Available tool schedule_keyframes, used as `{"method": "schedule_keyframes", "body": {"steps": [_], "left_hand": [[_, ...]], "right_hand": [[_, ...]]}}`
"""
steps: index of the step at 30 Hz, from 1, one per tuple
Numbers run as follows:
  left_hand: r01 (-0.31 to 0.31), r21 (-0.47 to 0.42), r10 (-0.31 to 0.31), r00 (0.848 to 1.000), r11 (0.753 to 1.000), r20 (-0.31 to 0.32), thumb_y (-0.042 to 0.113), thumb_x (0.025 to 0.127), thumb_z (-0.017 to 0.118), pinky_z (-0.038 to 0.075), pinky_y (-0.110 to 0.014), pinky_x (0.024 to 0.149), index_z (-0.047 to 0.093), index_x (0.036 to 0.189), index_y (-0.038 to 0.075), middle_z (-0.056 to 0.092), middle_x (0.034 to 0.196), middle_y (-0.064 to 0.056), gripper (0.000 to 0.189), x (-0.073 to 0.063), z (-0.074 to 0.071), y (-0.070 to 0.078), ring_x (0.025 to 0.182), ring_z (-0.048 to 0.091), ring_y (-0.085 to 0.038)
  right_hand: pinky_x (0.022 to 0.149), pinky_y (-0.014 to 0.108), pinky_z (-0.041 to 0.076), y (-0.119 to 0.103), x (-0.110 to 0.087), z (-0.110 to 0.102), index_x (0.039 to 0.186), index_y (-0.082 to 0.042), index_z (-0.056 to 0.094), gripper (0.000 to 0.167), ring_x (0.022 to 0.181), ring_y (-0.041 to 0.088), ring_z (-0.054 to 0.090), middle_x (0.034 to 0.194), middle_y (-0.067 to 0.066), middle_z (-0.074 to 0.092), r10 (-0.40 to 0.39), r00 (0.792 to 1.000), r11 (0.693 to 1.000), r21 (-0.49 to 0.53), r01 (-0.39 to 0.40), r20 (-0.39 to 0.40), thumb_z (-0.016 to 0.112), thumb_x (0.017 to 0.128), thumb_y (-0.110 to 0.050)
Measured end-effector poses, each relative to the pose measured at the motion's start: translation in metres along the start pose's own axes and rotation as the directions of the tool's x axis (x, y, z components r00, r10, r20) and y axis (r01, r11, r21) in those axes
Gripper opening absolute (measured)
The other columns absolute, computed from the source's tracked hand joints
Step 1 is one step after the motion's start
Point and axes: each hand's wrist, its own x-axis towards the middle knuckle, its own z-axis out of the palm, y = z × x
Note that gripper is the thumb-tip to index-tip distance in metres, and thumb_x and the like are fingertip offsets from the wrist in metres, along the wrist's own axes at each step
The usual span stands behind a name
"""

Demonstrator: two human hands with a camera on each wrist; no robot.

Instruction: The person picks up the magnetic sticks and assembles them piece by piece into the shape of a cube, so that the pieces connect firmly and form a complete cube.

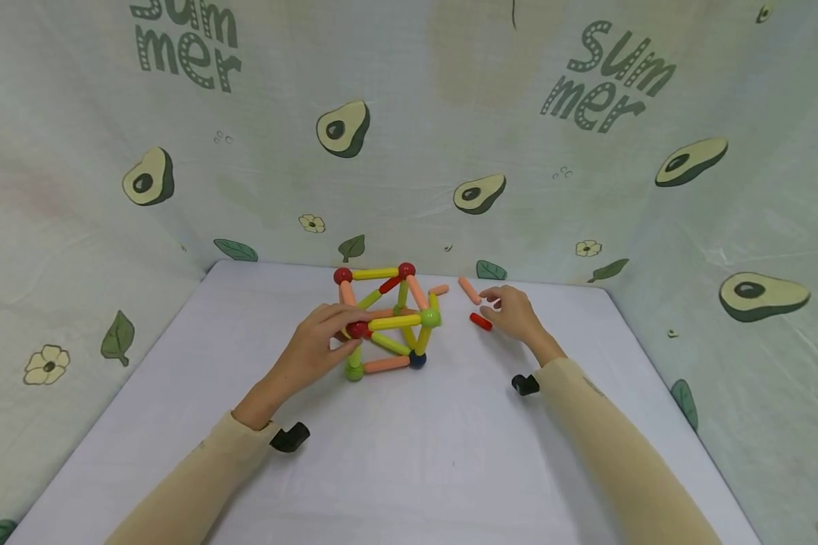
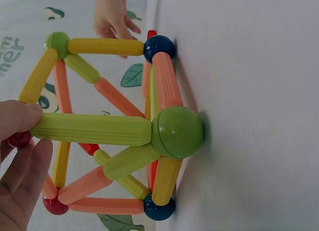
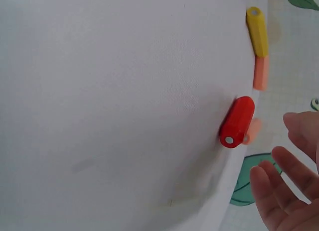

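A cube-like frame of magnetic sticks and balls stands on the white table. At its near upper left corner my left hand holds a red ball, thumb and fingers around it. Below that ball a light green stick runs down to a green ball. My right hand is in the air beside a loose red stick. Its fingers are apart with nothing between them. Just beyond the red stick lies a salmon stick, partly hidden in the right wrist view.
Between the frame and the right hand lie another salmon stick and a yellow stick. Cloth printed with avocados hangs behind the table and at its sides.
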Motion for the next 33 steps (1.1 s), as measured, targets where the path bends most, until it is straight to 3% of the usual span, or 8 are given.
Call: {"method": "schedule_keyframes", "body": {"steps": [6, 12, 18, 21, 27, 33], "left_hand": [[-0.002, -0.011, 0.002, 1.000, 1.000, -0.005, -0.001, 0.085, 0.088, 0.062, -0.029, 0.082, 0.071, 0.136, 0.016, 0.068, 0.129, -0.003, 0.056, 0.000, 0.001, -0.001, 0.108, 0.059, -0.016], [-0.003, -0.025, 0.003, 1.000, 1.000, 0.006, -0.001, 0.087, 0.086, 0.063, -0.031, 0.083, 0.071, 0.137, 0.013, 0.067, 0.131, -0.005, 0.054, 0.000, 0.004, -0.004, 0.110, 0.059, -0.018], [0.002, -0.020, -0.002, 1.000, 1.000, 0.002, -0.001, 0.086, 0.087, 0.064, -0.036, 0.083, 0.071, 0.137, 0.014, 0.066, 0.133, -0.006, 0.056, -0.001, 0.003, -0.004, 0.112, 0.059, -0.020], [-0.002, -0.010, 0.002, 1.000, 1.000, 0.006, 0.000, 0.086, 0.087, 0.063, -0.034, 0.084, 0.070, 0.138, 0.017, 0.066, 0.131, -0.004, 0.058, -0.001, 0.003, -0.003, 0.111, 0.060, -0.019], [-0.001, -0.015, 0.001, 1.000, 1.000, 0.003, 0.001, 0.087, 0.087, 0.062, -0.030, 0.083, 0.071, 0.137, 0.016, 0.067, 0.131, -0.004, 0.055, 0.001, 0.002, -0.004, 0.112, 0.062, -0.019], [0.000, -0.025, 0.000, 1.000, 1.000, 0.009, 0.000, 0.088, 0.086, 0.062, -0.030, 0.083, 0.070, 0.137, 0.015, 0.067, 0.132, -0.005, 0.055, 0.000, 0.001, -0.005, 0.112, 0.063, -0.020]], "right_hand": [[0.098, 0.053, 0.057, 0.005, 0.024, 0.012, 0.139, 0.000, 0.066, 0.040, 0.119, 0.040, 0.064, 0.131, 0.023, 0.068, 0.091, 0.996, 0.996, -0.005, -0.091, 0.007, 0.069, 0.104, -0.019], [0.104, 0.053, 0.054, 0.005, 0.043, 0.023, 0.145, -0.001, 0.062, 0.045, 0.124, 0.041, 0.061, 0.138, 0.023, 0.064, 0.208, 0.978, 0.978, 0.000, -0.208, 0.006, 0.065, 0.107, -0.024], [0.103, 0.051, 0.055, 0.006, 0.054, 0.032, 0.138, 0.006, 0.066, 0.036, 0.114, 0.038, 0.065, 0.126, 0.025, 0.070, 0.139, 0.990, 0.987, -0.078, -0.138, -0.002, 0.065, 0.105, -0.010], [0.100, 0.049, 0.057, 0.006, 0.054, 0.031, 0.136, 0.007, 0.067, 0.035, 0.108, 0.036, 0.066, 0.123, 0.025, 0.071, 0.158, 0.987, 0.981, -0.115, -0.155, 0.020, 0.064, 0.104, -0.008], [0.096, 0.049, 0.056, 0.003, 0.046, 0.019, 0.128, 0.004, 0.071, 0.034, 0.105, 0.034, 0.060, 0.121, 0.022, 0.069, 0.242, 0.966, 0.961, -0.162, -0.225, 0.091, 0.066, 0.099, -0.013], [0.092, 0.047, 0.055, 0.009, 0.034, 0.006, 0.124, 0.002, 0.073, 0.030, 0.100, 0.033, 0.060, 0.113, 0.020, 0.071, 0.193, 0.975, 0.955, -0.249, -0.161, 0.108, 0.067, 0.103, -0.018]]}}
